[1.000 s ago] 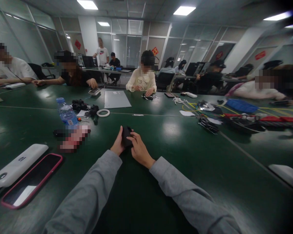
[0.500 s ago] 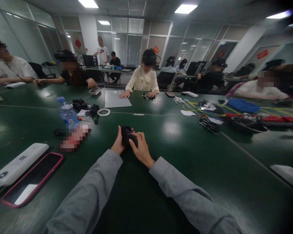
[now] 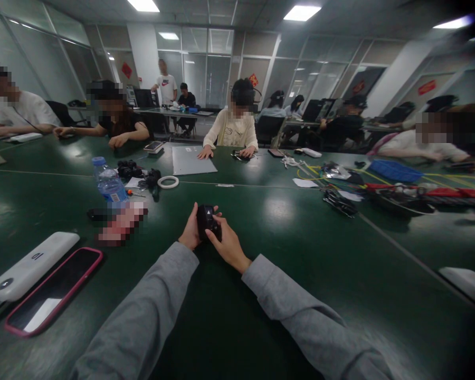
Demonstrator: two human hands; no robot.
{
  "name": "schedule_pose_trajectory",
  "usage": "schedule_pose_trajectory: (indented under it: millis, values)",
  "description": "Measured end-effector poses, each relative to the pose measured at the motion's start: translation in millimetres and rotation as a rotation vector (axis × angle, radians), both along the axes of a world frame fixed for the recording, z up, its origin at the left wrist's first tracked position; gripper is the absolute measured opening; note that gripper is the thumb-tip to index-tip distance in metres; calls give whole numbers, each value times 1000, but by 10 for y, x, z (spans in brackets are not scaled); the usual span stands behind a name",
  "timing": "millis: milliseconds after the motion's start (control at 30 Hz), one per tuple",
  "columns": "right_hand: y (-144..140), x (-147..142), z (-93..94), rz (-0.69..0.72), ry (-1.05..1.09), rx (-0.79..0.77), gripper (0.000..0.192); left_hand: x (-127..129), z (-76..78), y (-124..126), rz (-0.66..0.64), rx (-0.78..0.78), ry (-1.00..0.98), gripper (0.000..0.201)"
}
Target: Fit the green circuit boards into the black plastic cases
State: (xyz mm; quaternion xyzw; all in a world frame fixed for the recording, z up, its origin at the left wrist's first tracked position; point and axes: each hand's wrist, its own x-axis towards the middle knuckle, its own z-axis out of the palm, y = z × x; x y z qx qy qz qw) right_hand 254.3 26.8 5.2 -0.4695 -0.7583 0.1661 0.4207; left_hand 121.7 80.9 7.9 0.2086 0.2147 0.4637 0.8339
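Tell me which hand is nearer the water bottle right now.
Left. The left hand is on the bottle's side of the small black device, below and right of the water bottle. The right hand grips the device's far side, further away.

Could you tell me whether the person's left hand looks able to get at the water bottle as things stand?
Probably yes, once freed: the left hand now grips the small black device together with the right hand, and only bare green table lies toward the water bottle.

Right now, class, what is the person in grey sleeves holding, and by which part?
A small black boxy device: the left hand clasps its left side, and the right hand pinches its lower right edge.
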Motion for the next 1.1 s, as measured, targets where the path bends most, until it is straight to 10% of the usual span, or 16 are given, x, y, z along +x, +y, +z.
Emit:
schedule_pose_trajectory:
  millis: [1100]
  values:
    - [-5, -28, -25, -59, -26, 84, 46, 10, 92, -72, 130, 66, -100, 50]
